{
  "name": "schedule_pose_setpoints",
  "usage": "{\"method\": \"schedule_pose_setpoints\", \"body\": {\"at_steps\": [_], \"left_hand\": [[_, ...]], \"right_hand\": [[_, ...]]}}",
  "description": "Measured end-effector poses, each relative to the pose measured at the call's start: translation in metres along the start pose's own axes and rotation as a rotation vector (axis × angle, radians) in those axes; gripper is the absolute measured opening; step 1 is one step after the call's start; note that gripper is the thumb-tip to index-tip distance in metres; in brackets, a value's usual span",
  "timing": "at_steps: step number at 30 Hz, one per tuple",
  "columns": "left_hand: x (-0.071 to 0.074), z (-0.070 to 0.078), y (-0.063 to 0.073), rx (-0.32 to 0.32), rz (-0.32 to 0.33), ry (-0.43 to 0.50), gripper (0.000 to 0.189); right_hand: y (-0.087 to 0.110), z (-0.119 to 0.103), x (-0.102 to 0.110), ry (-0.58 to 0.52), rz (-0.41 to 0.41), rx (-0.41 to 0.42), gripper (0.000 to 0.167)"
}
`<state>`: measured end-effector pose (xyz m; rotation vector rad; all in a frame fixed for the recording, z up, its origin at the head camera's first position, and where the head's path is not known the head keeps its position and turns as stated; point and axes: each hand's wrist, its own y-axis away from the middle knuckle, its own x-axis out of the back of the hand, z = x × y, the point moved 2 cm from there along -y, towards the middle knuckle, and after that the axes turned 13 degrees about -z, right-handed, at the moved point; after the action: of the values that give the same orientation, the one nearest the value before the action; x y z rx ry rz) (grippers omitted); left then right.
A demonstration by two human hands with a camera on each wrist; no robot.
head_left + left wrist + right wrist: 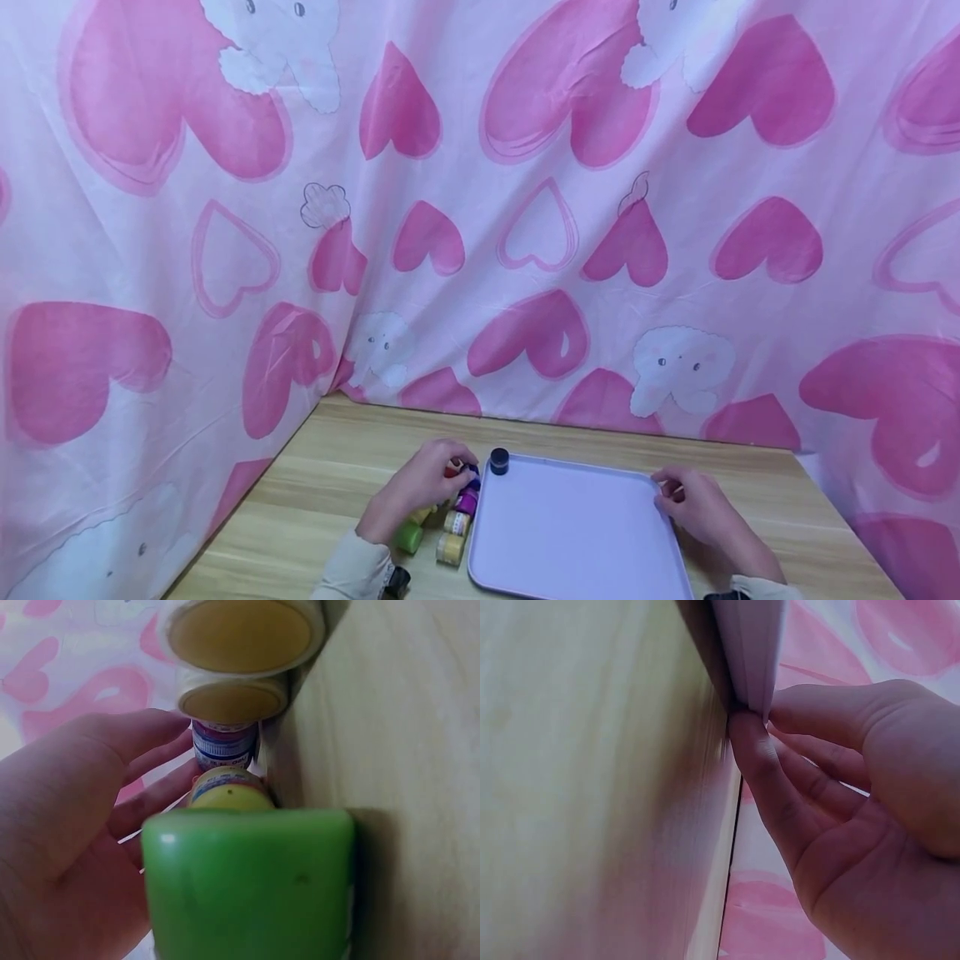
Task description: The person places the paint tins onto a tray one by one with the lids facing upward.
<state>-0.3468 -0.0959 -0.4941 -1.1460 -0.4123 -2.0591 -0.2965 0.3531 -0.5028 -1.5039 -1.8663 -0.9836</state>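
My left hand point(431, 475) curls its thumb and fingers around a small dark blue jar point(473, 477) at the far end of a row beside the tray. Nearer in that row lie a purple jar point(466, 501) and two jars with yellowish ends, the nearest one point(450, 550) lying on its side. A green bottle point(247, 881) looms close in the left wrist view, with a yellow one point(231, 796) behind it. My right hand point(697, 504) pinches the right rim of the pale lilac tray point(750, 652), a finger under the edge and the thumb against it.
A black-lidded jar point(499, 461) stands on the tray's far left corner. Wood-grain table point(360, 425) surrounds the tray. A pink curtain point(465, 333) with hearts hangs behind and along the left side.
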Motion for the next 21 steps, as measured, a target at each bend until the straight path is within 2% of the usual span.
{"method": "schedule_pose_setpoints", "body": {"at_steps": [5, 15, 21], "left_hand": [[0.0026, 0.0032, 0.0004, -0.007, -0.014, 0.013, 0.022], [0.006, 0.0041, 0.0013, 0.047, -0.076, 0.078, 0.025], [0.0097, 0.0053, 0.0023, 0.003, -0.118, -0.042, 0.026]], "right_hand": [[0.0013, -0.0012, 0.0016, 0.004, 0.0, -0.016, 0.029], [0.0016, -0.0008, 0.0007, 0.018, 0.017, -0.009, 0.027], [0.0005, 0.0006, -0.0017, 0.01, 0.025, 0.002, 0.026]]}}
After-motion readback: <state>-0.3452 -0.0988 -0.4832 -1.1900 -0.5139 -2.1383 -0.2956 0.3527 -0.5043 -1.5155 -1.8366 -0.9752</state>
